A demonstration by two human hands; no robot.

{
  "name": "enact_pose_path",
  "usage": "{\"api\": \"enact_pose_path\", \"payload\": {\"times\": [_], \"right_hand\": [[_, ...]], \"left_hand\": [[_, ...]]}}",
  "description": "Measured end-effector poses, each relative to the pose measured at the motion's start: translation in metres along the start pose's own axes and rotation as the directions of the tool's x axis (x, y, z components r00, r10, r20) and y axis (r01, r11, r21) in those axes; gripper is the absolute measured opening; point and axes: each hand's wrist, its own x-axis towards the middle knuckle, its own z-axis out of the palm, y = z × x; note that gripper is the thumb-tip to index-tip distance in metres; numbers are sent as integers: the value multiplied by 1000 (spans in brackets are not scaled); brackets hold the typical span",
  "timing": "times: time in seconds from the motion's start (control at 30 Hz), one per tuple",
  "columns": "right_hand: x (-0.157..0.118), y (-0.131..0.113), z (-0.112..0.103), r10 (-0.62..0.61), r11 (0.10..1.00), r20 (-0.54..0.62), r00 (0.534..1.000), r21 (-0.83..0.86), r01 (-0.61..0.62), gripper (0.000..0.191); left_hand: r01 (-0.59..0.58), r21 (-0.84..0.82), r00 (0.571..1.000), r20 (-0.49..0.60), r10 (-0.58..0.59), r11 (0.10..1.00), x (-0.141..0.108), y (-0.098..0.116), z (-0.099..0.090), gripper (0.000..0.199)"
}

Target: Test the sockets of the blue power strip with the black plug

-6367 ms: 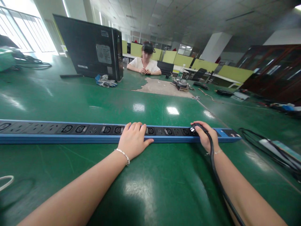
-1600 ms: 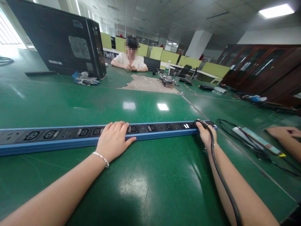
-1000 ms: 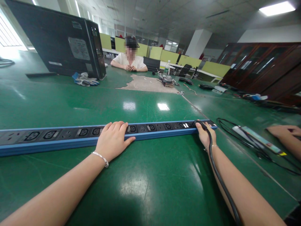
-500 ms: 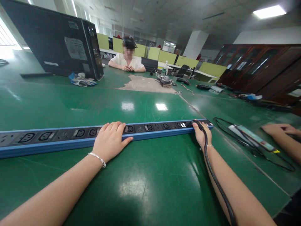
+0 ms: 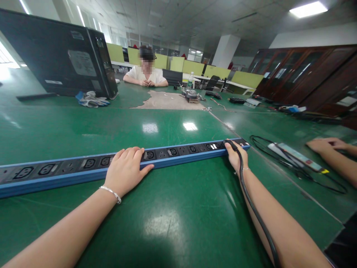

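A long blue power strip (image 5: 184, 158) with a black face of several sockets lies across the green table. My left hand (image 5: 126, 167) is wrapped over its middle, thumb along the near side and fingers over the top, hiding some sockets. Near the strip's right end, my right hand (image 5: 234, 156) grips it, with the far fingers partly hidden. A thick black cable (image 5: 248, 197) starts at the strip beside my right thumb and runs back over my right hand and forearm toward me.
Right of the strip lies a white power strip (image 5: 298, 156) with a looped black cord, near another person's hands (image 5: 325, 144). A black computer case (image 5: 64, 56) and gloves (image 5: 92, 99) stand at the back left. A person (image 5: 145, 72) sits across the table (image 5: 178, 201).
The view has shifted and tilted slightly, so the strip and my hands appear a little further left. Both hands keep their hold on the power strip.
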Motion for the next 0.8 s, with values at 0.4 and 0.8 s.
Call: {"api": "enact_pose_path", "payload": {"times": [0.4, 0.8], "right_hand": [[10, 1, -2, 203, 957, -312, 928, 263, -121, 53], [12, 26, -8, 169, 980, -347, 922, 155, -121, 49]], "left_hand": [[-18, 27, 1000, 5, 18, 999, 0, -1, 1, 54], [-15, 3, 1000, -8, 15, 1000, 0, -1, 2, 52]]}}
